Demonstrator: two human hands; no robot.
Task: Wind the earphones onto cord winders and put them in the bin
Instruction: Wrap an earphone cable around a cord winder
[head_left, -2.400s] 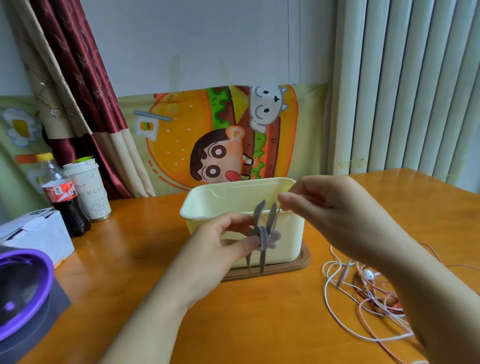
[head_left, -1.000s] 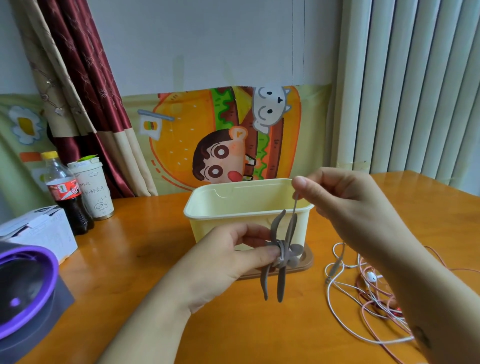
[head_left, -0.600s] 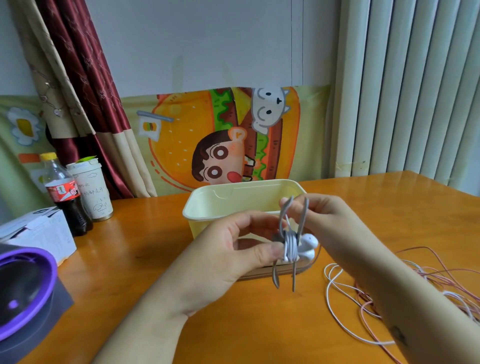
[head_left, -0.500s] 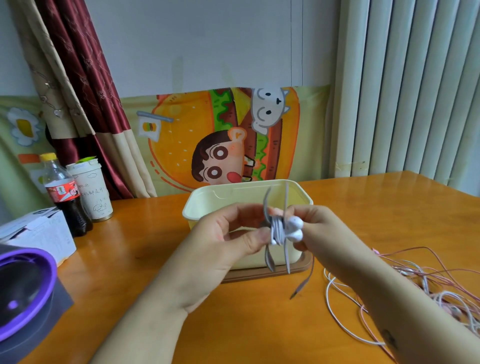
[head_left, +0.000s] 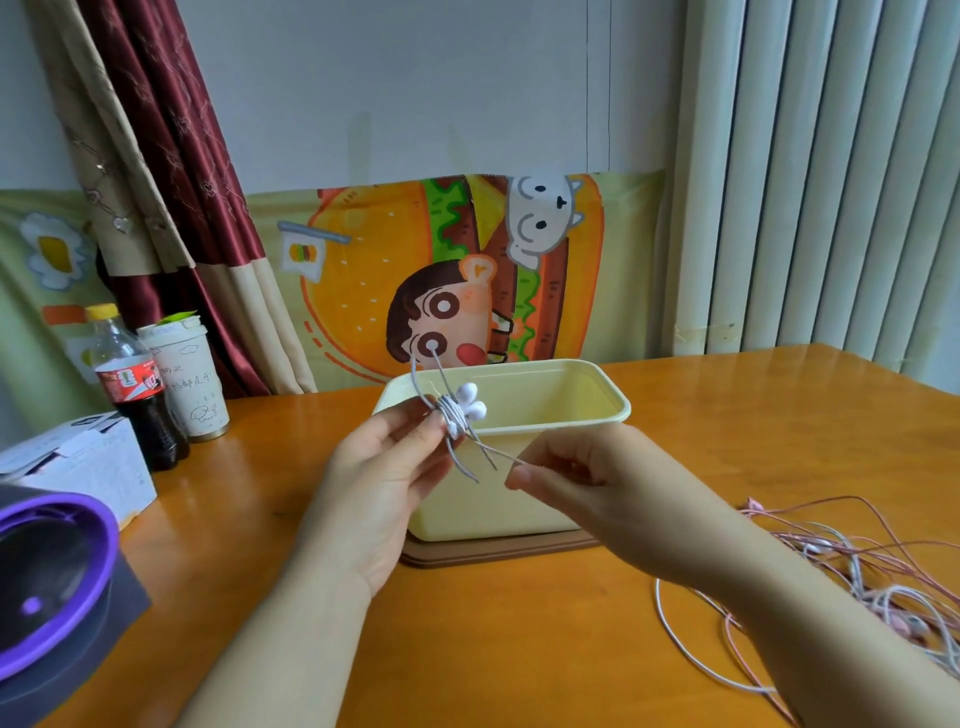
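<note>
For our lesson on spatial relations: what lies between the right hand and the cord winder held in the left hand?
A straight stretch of earphone cord, pinched by the right hand; head view.

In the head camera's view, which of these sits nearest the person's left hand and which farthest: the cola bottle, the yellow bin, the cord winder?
1. cord winder: pinched in the left hand itself, at its fingertips.
2. yellow bin: just behind the hand, to its right.
3. cola bottle: far off to the left, at the back.
</note>
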